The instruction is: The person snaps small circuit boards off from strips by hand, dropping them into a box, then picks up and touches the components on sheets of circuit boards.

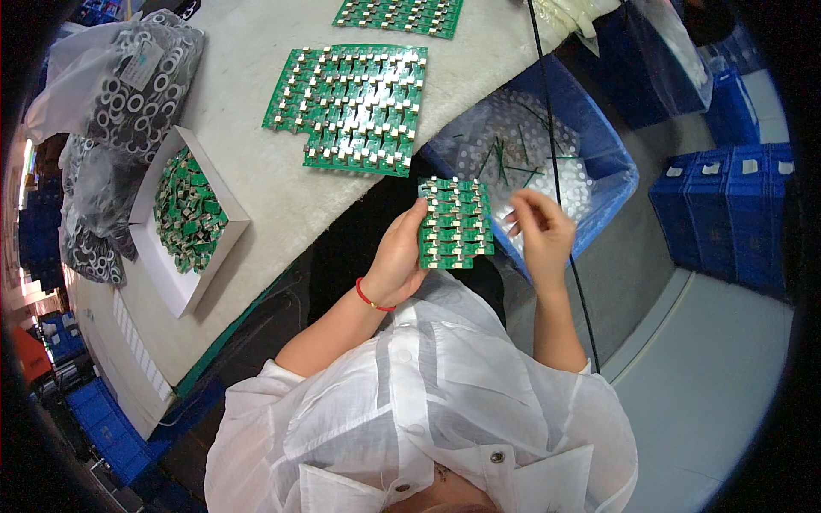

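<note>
My left hand [400,256], with a red cord bracelet at its wrist, grips the left edge of a small green circuit board panel [456,224]. Rows of metal-cased parts cover this panel, and its lower right corner is notched. Just right of the panel, apart from it, my right hand [546,235] is raised with its fingers curled together; anything between the fingertips is too small to make out. Beyond my right hand stands a blue bin [630,184] lined with clear plastic, holding thin green strips [500,162] on white round-patterned material.
A larger circuit board panel [363,107] lies on the pale table [244,111], another [402,15] behind it. At left are a white box [167,274] of small boards and bags of black-and-white rings [141,90]. A black cable [554,128] hangs before the bin; blue crates [727,214] stand right.
</note>
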The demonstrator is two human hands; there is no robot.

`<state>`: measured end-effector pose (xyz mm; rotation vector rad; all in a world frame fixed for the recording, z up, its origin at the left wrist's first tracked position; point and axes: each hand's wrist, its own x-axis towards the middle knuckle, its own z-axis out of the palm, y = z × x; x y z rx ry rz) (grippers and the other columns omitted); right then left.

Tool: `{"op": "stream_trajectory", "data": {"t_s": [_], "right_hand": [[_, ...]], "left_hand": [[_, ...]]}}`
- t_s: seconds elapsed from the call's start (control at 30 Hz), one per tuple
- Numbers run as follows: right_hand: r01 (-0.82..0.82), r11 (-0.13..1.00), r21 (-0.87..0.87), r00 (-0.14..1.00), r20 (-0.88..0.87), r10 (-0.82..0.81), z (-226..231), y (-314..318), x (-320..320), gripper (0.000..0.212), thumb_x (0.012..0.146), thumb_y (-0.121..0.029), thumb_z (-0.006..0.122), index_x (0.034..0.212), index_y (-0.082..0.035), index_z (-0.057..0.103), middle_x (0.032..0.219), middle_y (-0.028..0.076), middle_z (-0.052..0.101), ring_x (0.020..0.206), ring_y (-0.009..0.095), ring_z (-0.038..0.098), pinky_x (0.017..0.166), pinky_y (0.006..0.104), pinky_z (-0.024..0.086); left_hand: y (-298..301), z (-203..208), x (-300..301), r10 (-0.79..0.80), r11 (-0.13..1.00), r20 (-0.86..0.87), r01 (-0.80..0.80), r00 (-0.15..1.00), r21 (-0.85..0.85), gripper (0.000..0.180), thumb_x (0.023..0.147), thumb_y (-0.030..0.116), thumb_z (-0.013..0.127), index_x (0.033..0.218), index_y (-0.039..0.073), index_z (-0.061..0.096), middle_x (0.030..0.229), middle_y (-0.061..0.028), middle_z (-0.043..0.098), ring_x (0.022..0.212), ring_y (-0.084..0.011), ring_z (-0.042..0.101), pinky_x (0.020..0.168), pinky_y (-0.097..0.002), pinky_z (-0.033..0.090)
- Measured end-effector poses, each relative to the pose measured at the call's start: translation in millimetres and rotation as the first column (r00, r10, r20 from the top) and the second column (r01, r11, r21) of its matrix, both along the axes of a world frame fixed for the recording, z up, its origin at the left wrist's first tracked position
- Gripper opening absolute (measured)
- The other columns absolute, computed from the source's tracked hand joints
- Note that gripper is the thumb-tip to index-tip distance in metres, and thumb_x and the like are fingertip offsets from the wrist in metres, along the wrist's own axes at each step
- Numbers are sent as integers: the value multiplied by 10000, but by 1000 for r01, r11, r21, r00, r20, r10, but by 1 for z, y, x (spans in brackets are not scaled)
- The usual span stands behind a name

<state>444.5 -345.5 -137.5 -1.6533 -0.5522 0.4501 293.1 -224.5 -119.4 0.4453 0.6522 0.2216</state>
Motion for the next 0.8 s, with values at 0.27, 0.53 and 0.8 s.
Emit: {"op": "stream_trajectory", "data": {"t_s": [0.27, 0.53, 0.8], "right_hand": [[-372, 920, -121, 838, 384, 389, 31, 16, -21, 163, 766, 25, 677, 927, 0, 663, 803, 84, 607, 681, 168, 583, 595, 275, 456], [-277, 961, -12, 918, 292, 268, 13, 14, -27, 108, 792, 10, 656, 899, 7, 661, 828, 99, 629, 733, 180, 609, 617, 278, 465], [71, 983, -171, 949, 315, -14, 30, 16, -4, 91, 801, -5, 654, 891, 6, 643, 846, 103, 627, 727, 203, 602, 631, 307, 471]], "left_hand": [[-15, -4, 6, -39, 999, 32, 39, 999, -19, 400, 1029, 307, 293, 1177, 8, 515, 1034, -88, 628, 887, -157, 641, 785, -315, 544], [-18, -10, 5, -51, 996, -5, 52, 999, 72, 388, 1028, 303, 308, 1149, 10, 532, 992, -77, 634, 847, -138, 641, 747, -295, 538], [-13, -1, 8, -41, 999, -15, 42, 999, 33, 412, 1029, 288, 274, 1194, -4, 513, 1084, -112, 626, 953, -189, 641, 830, -338, 537]]}}
